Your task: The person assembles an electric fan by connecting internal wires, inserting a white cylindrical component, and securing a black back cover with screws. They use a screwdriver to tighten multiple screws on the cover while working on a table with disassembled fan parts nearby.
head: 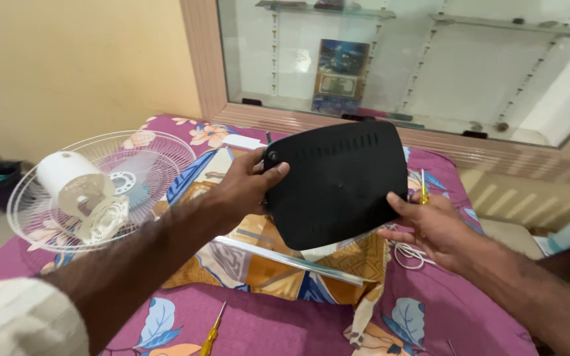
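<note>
I hold a flat black plastic cover (338, 184) with rounded corners and a row of vent slots, tilted up in front of me. My left hand (249, 184) grips its upper left corner, thumb on the face. At its lower right edge my right hand (430, 227) holds it, and a yellow-handled screwdriver (423, 188) sticks up behind that hand's fingers. Whether that hand holds the screwdriver too, I cannot tell. Below the cover lies a folded patterned cloth (265, 264) on a purple floral bedsheet (285, 323).
A white fan guard with its motor housing (90, 191) lies on the bed at left. A second yellow screwdriver (211, 333) rests near the front edge. White cable (409, 254) coils under my right hand. A glass-fronted cabinet (430, 66) stands behind the bed.
</note>
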